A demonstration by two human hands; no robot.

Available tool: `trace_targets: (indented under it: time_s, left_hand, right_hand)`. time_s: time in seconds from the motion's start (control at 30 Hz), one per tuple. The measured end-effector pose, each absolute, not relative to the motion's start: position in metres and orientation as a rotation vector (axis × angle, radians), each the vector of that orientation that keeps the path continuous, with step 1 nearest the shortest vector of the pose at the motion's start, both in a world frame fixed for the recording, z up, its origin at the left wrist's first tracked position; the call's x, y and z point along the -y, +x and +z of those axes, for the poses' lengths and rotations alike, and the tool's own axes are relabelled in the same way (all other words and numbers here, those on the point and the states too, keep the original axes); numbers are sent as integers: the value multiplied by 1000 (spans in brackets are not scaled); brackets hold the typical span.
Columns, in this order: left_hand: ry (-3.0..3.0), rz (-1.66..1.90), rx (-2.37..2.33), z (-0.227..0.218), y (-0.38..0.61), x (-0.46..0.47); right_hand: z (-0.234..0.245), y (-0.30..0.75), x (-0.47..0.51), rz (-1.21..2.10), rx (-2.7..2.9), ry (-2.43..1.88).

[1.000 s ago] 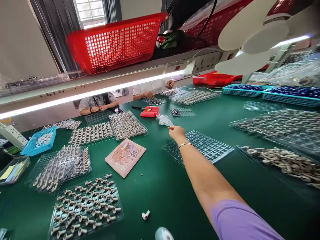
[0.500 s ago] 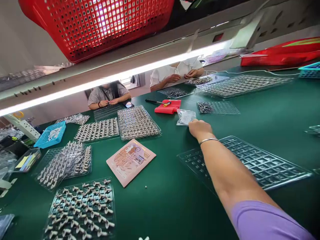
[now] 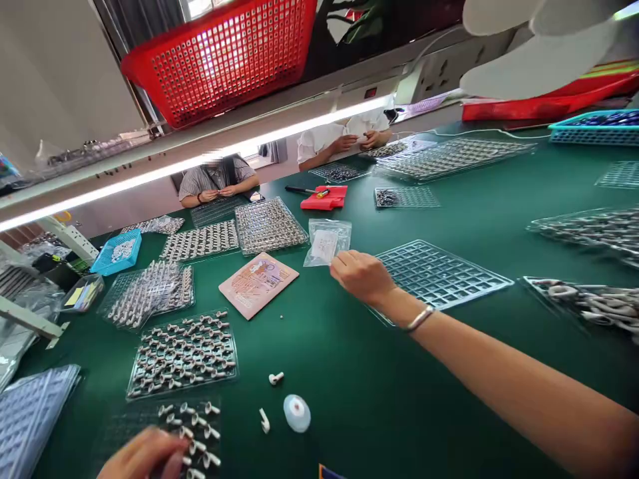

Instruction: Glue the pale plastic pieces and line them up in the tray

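Note:
My right hand [image 3: 362, 276] reaches out over the green table with a silver bangle on the wrist. Its fingers are closed on the near edge of a small clear plastic bag [image 3: 327, 241], which lies flat beside a pink printed card [image 3: 258, 283]. Just right of the hand lies an empty clear grid tray [image 3: 439, 273]. My left hand [image 3: 144, 456] shows at the bottom edge, blurred, over a tray of small white parts [image 3: 192, 426]; I cannot make out its fingers. Two loose white parts [image 3: 275, 378] and a small round white cap [image 3: 297, 412] lie between the hands.
Several clear trays of white parts [image 3: 184, 352] cover the left side, beside a blue basket [image 3: 117, 253]. More trays and a pile of parts [image 3: 594, 303] lie at the right. Two people sit across the table under a lit shelf holding a red basket [image 3: 224, 60].
My right hand has drawn back toward me, bringing the clear bag with it. My left hand has come into view at the bottom left. The camera has tilted down.

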State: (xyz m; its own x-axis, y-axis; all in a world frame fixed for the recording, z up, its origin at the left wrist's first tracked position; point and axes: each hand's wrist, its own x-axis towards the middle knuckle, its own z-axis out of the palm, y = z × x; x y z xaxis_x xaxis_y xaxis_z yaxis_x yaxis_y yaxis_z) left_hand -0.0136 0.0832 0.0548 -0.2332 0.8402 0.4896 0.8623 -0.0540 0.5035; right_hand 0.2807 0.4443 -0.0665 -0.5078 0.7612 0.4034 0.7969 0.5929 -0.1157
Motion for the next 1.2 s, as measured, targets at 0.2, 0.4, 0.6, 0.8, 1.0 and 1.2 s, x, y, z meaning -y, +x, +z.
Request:
trace_targets:
  time_s: [0.2,0.4,0.6,0.8,1.0,1.2]
  left_hand:
    - [-1984,-2564,2902,25,44,-218]
    - [-1727,-3086,2768,-18,75,-254]
    - [-1614,-3151,2749,-28,19,-242]
    - [-1874,-2843,2941,-25,-15,-234]
    - [-2198,-2455,3054,-13,-24,-237]
    - [-2443,-2011,3133,6,-26,-248]
  right_hand:
    - [-54,240,-335,-20,2379,-1152]
    - [-50,217,-279,110,2360,-1032]
    - [-80,249,-265,332,2273,-1021]
    - [-101,267,-273,634,2232,-989]
    - [-84,257,-305,984,1880,-967]
    - [-88,241,-310,1370,1645,-811]
